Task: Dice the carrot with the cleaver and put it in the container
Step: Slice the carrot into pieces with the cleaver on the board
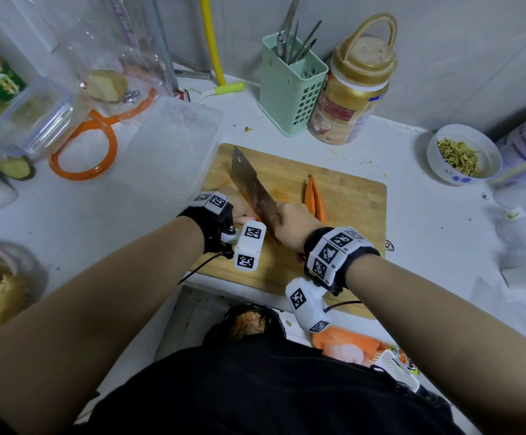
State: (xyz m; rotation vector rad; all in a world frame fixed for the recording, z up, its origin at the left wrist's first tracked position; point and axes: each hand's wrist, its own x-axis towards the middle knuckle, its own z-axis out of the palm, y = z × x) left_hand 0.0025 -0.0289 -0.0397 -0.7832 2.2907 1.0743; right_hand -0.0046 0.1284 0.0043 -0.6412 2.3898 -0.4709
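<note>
Cutting carrot [315, 199] on board [349, 196], right hand [293, 224] gripping cleaver [252, 186], left hand [238, 205] holding a piece; next, smaller cuts.

Both bare forearms come up from the lower corners of the frame and meet near the centre. Each wrist wears a black strap with white blocks that carry black square markers. The left hand [235, 206], left of centre, lies low with the fingers bent, mostly hidden behind a blade. The right hand [293, 224], just right of it, is curled in a fist around a handle, with the knuckles up.
</note>
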